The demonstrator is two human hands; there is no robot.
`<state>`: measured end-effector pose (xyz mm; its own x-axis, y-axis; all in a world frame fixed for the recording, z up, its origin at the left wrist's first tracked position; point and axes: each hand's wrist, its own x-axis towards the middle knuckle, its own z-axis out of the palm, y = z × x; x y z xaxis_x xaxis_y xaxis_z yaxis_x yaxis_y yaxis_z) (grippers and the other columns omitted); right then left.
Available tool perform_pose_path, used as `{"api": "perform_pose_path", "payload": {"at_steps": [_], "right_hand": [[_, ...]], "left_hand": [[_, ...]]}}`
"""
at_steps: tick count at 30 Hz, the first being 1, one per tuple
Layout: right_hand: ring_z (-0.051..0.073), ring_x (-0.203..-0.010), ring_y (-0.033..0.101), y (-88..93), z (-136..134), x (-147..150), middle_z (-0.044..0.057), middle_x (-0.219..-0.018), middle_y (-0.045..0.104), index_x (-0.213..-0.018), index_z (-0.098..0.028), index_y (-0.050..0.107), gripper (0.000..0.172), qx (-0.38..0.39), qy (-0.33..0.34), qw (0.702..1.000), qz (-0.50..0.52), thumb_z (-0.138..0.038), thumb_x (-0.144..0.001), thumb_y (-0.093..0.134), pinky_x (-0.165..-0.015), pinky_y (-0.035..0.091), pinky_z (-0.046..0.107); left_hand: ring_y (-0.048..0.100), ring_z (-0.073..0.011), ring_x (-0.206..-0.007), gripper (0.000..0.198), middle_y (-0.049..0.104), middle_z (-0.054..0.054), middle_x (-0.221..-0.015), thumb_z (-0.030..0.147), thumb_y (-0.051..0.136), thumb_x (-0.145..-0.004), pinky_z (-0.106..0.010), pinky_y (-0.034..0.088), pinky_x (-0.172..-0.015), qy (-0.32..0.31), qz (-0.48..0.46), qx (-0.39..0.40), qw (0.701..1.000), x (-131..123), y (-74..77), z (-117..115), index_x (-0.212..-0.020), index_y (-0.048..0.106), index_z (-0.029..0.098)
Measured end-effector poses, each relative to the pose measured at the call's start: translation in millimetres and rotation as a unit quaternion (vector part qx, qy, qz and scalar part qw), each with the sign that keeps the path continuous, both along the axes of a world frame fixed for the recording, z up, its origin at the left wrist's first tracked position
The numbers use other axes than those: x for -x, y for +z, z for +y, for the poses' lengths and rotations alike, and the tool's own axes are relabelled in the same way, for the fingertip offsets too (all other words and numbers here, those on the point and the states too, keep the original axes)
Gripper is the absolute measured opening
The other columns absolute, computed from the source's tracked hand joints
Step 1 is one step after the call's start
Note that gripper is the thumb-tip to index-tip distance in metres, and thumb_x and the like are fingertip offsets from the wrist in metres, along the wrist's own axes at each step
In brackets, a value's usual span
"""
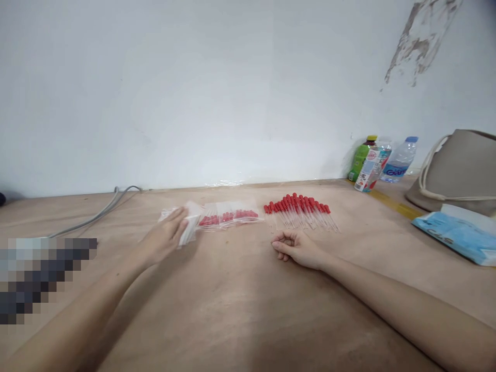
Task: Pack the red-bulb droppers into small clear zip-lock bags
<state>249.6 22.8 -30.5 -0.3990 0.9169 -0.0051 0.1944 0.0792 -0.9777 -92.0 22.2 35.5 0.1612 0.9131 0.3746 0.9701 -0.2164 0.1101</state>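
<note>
My left hand [170, 232] lies over a stack of clear plastic zip bags [189, 226], its fingers across the top and gripping the near side. Just right of it, several filled zip bags [228, 216] with red-topped droppers inside lie in an overlapping row. Further right is a fanned pile of loose droppers [300, 207], red bulbs toward the wall and thin clear stems toward me. In front of that pile my right hand [296, 249] rests on the table, fingers curled in with the thumb against them. Nothing shows in it.
At the back right stand a green bottle [360, 161], a labelled bottle [372, 168] and a blue-capped water bottle [401, 160]. A grey-beige bag [457, 168] and a blue tissue pack [457, 235] lie right. A grey cable [98, 214] runs along the left, beside a pixelated patch.
</note>
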Motion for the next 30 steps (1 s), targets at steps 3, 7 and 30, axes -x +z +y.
{"api": "perform_pose_path", "payload": {"at_steps": [3, 7, 30], "right_hand": [[0.010, -0.050, 0.050, 3.3, 8.3, -7.4, -0.001, -0.058, 0.055, -0.079, -0.015, 0.058, 0.023, -0.077, -0.058, 0.992, -0.077, -0.037, -0.071, 0.057, -0.048, 0.038, 0.022], [0.013, -0.060, 0.053, 19.3, 27.3, -15.3, 0.002, -0.064, 0.061, -0.066, -0.017, 0.061, 0.016, -0.252, -0.132, 0.930, -0.234, -0.029, -0.072, 0.053, -0.056, 0.037, 0.024], [0.023, -0.082, 0.061, 39.8, 70.0, 24.2, 0.016, -0.089, 0.062, -0.122, -0.006, 0.029, 0.048, -0.162, -0.209, 0.893, -0.363, -0.017, -0.078, 0.045, -0.069, 0.044, 0.030]], "left_hand": [[0.024, -0.0201, -0.131, 0.048, 0.026, -0.003, -0.143, 0.039, 0.019, -0.094, -0.037, 0.020, -0.108, -0.214, 0.038, 0.089, 0.972, -42.9, 7.0, -23.8, -0.137, 0.028, 0.020], [0.016, -0.0206, -0.134, 0.046, 0.016, -0.001, -0.145, 0.039, 0.025, -0.095, -0.041, 0.013, -0.110, -0.367, 0.088, 0.159, 0.912, -88.4, -12.7, -37.8, -0.139, 0.019, 0.028], [0.043, -0.0265, -0.114, 0.043, 0.045, -0.008, -0.128, 0.039, 0.046, -0.085, -0.047, 0.032, -0.095, -0.307, 0.012, 0.079, 0.948, -96.8, -42.4, -33.7, -0.126, 0.045, 0.025]]}}
